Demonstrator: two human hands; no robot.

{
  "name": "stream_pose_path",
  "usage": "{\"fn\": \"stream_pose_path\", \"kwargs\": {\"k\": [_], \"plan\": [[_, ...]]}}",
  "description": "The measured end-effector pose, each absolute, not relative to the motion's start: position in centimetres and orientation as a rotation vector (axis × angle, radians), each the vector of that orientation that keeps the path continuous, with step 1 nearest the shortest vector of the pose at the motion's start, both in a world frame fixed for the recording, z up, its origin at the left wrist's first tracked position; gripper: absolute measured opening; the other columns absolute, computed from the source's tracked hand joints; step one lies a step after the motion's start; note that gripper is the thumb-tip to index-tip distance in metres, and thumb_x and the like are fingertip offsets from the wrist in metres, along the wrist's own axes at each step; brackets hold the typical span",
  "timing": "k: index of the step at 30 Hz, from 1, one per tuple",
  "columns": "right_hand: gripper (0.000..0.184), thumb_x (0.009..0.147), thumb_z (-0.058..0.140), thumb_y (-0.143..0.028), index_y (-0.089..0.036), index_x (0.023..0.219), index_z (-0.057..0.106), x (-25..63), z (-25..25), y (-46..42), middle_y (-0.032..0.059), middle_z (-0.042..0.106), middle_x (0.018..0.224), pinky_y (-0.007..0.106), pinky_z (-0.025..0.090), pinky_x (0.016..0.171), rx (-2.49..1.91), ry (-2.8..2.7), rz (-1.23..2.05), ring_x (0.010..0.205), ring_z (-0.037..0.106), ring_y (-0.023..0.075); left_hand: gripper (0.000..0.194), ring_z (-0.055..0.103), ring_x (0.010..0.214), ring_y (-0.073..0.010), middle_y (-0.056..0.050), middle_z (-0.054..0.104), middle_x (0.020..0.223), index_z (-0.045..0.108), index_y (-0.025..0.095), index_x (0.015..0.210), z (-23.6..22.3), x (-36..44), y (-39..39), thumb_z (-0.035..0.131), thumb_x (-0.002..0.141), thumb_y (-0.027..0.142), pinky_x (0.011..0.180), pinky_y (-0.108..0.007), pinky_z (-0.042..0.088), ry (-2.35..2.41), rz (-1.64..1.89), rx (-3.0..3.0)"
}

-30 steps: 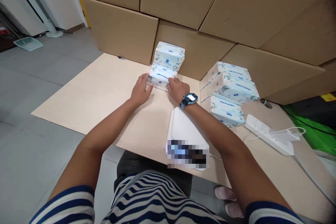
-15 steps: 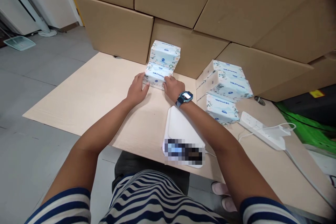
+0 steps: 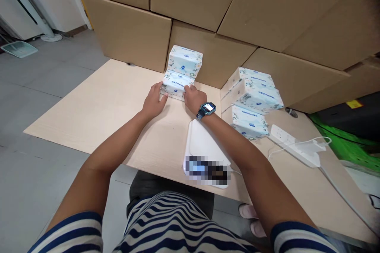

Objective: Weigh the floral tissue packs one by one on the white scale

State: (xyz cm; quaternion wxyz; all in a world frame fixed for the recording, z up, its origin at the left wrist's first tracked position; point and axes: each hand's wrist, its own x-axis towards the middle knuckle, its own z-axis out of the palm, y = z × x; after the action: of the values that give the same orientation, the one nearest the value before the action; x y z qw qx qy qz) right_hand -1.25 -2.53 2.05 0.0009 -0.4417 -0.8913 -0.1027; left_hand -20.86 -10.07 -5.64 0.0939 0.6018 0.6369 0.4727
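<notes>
A pack of tissues [image 3: 176, 84], white and pale blue with a leaf print, lies on the table between my two hands. My left hand [image 3: 154, 99] grips its left end, thumb at the front. On its right end is my right hand [image 3: 195, 99], fingers bent against the wrapper, a watch on the wrist. Right behind this pack, a second tissue pack [image 3: 185, 61] stands higher against the cardboard boxes; what supports it is hidden. Off to the right, several more tissue packs [image 3: 258, 97] are piled up.
A white scale [image 3: 208, 144] with a blurred display sits near the table's front edge, below my right forearm. Beyond the tissue pile lies a white power strip [image 3: 293, 146] with a plug and cable. Stacked cardboard boxes [image 3: 202, 55] wall off the back of the table [image 3: 89, 106].
The whole view has shifted very slightly. Both hands keep their places at the two ends of the front tissue pack, and the packs have not visibly moved.
</notes>
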Motion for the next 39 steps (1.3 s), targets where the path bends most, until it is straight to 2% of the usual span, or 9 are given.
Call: {"fn": "stream_pose_path", "kwargs": {"k": [16,22,28,32,34,37,39], "plan": [[0.046,0.113,0.028,-0.025,-0.017,0.151,0.054,-1.4,1.8,-2.4,0.0236,0.058,0.16,0.036,0.049,0.076,-1.385,-2.809,-0.309,0.104,0.075,0.0281,0.071,0.049,0.16,-0.0352,-0.022,0.049,0.169,0.042,0.018,0.163,-5.8,-21.0,-10.1,0.053,0.104,0.055,0.132,-0.055,0.044,1.892,1.41,1.75],[0.048,0.112,0.028,-0.021,-0.018,0.152,0.053,-1.5,1.8,-2.4,0.0245,0.058,0.161,0.036,0.051,0.079,-1.388,-2.802,-0.308,0.105,0.076,0.0276,0.068,0.052,0.157,-0.0364,-0.022,0.05,0.169,0.043,0.022,0.163,-5.8,-21.1,-10.1,0.055,0.104,0.053,0.128,-0.058,0.049,1.884,1.417,1.744],[0.051,0.111,0.027,-0.019,-0.016,0.155,0.053,-1.5,1.6,-2.6,0.0252,0.055,0.165,0.039,0.054,0.082,-1.394,-2.799,-0.274,0.107,0.077,0.0301,0.07,0.052,0.157,-0.0373,-0.025,0.048,0.169,0.041,0.017,0.164,-5.6,-20.9,-10.1,0.053,0.104,0.05,0.127,-0.059,0.049,1.919,1.371,1.737],[0.054,0.112,0.028,-0.023,-0.014,0.163,0.045,-1.5,2.0,-2.9,0.0279,0.048,0.171,0.04,0.056,0.088,-1.399,-2.792,-0.232,0.113,0.076,0.0308,0.071,0.055,0.154,-0.0369,-0.023,0.051,0.166,0.044,0.02,0.161,-5.9,-21.1,-10.0,0.055,0.103,0.06,0.127,-0.057,0.049,1.894,1.413,1.745],[0.057,0.113,0.032,-0.03,-0.016,0.166,0.043,-1.4,2.5,-3.1,0.0255,0.045,0.175,0.042,0.058,0.09,-1.391,-2.792,-0.191,0.118,0.076,0.0318,0.079,0.058,0.15,-0.0372,-0.024,0.046,0.169,0.039,0.023,0.164,-6.1,-21.3,-10.0,0.056,0.102,0.068,0.123,-0.057,0.052,1.892,1.45,1.72],[0.061,0.113,0.037,-0.042,-0.021,0.17,0.042,-0.5,3.8,-3.9,0.0196,0.036,0.182,0.043,0.061,0.093,-1.383,-2.774,-0.099,0.125,0.074,0.0325,0.098,0.059,0.148,-0.0379,-0.026,0.024,0.181,0.015,0.03,0.173,-6.0,-21.3,-10.0,0.057,0.099,0.077,0.119,-0.059,0.055,1.923,1.558,1.653],[0.064,0.112,0.041,-0.046,-0.022,0.171,0.041,1.0,4.6,-5.1,0.019,0.024,0.187,0.046,0.061,0.098,-1.363,-2.726,-0.006,0.127,0.074,0.0334,0.105,0.055,0.152,-0.0383,-0.025,0.013,0.184,0.003,0.033,0.175,-5.6,-21.3,-10.1,0.055,0.097,0.082,0.122,-0.061,0.052,1.963,1.648,1.625]]}}
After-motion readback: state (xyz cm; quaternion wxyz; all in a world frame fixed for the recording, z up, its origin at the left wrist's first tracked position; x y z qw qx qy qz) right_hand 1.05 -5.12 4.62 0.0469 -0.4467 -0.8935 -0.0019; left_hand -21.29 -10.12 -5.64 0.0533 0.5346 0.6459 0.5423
